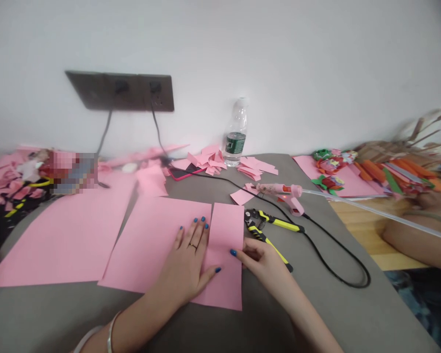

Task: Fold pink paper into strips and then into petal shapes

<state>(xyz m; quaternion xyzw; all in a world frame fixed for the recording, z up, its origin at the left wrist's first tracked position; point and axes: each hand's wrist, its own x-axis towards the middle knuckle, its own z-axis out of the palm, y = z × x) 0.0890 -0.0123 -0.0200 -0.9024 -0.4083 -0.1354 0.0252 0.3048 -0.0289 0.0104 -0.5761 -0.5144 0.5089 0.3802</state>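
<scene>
**Left hand flat on pink paper**

Your left hand (185,260) lies open, fingers spread, across a pink paper sheet (147,245) and a narrower pink strip (226,228), both on the grey table top (353,314). Your right hand (259,262) is curled, its fingertips (233,252) at the strip's edge (you can't tell if they pinch it). Yellow-handled shears (268,235) lie just beside that hand, with a pink glue gun (279,196) beyond them.

Craft workspace — pink paper (150,240), glue gun (279,190)
</scene>
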